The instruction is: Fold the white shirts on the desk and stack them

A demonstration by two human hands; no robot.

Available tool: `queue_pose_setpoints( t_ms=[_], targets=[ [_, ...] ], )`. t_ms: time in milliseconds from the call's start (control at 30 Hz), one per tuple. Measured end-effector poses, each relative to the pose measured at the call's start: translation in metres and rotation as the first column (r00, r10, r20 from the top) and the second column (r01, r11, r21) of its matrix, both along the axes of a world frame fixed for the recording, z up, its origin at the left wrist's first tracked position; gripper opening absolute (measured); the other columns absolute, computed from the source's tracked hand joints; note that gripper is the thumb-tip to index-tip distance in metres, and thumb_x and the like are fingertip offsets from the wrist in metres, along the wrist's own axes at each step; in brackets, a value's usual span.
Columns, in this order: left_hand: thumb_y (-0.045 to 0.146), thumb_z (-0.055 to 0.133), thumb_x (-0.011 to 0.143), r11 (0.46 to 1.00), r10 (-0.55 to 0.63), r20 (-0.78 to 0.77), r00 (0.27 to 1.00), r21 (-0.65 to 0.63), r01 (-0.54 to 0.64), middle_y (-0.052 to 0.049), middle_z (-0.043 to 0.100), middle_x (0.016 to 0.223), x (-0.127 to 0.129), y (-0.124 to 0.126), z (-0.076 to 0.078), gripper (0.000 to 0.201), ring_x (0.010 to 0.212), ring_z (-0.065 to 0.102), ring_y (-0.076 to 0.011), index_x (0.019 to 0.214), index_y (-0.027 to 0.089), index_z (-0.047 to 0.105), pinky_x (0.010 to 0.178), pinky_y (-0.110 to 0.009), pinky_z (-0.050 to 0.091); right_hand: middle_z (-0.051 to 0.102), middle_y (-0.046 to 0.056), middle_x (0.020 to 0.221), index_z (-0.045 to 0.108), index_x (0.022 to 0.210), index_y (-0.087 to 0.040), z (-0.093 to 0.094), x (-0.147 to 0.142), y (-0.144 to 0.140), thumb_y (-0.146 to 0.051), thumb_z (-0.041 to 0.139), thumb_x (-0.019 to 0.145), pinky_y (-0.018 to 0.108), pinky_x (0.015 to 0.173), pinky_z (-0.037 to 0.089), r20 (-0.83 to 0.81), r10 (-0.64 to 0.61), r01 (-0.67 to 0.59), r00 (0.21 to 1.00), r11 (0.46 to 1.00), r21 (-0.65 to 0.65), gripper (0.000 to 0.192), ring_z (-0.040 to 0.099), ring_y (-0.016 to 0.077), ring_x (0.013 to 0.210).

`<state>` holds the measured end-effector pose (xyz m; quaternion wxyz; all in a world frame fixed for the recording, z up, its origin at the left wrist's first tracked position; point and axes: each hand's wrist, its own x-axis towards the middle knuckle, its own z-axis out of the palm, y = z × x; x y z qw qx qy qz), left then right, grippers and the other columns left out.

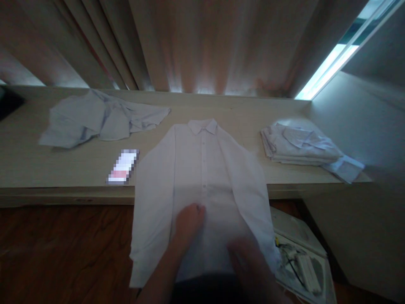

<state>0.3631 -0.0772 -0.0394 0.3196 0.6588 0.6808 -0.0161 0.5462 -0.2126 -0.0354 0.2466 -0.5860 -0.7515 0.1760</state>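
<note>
Curtain (190,50) fills the top, cut off by the frame. Pale desk (69,169) below, left end out of frame. White shirt (190,160) spread front up, collar at far end, lower part hanging over the desk's near edge; hem hidden by arms and dark clothing. Crumpled white garment (95,118) far left, type unclear. Open container (299,253) lower right, cables inside, partly covered by shirt. Folded white stack (300,147) on desk at right, item count unclear. Left hand (190,217) curled over the shirt's button strip, can't tell if it pinches cloth. Right hand (242,253) motion-blurred over the shirt's lower front; finger spread, grip and contact can't be told. Phone (123,166) left of shirt, pixelated, screen unreadable.
</note>
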Motion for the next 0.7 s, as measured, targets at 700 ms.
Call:
queue_pose_setpoints(
  t_ms=[700],
  targets=[
    [0.031,0.038,0.080,0.972,0.215,0.448,0.868,-0.182,-0.147,-0.005,0.067,0.079,0.005,0.032,-0.024,0.035,0.054,0.055,-0.0107,0.091,0.011,0.064,0.054,-0.023,0.041,0.070,0.004,0.084,0.066,0.087,-0.022,0.001,0.087,-0.016,-0.040,0.050,0.085,0.028,0.067,0.055,-0.036,-0.434,0.434,0.900,0.901,-0.001,0.024,0.067,0.0197,0.076]
  ],
)
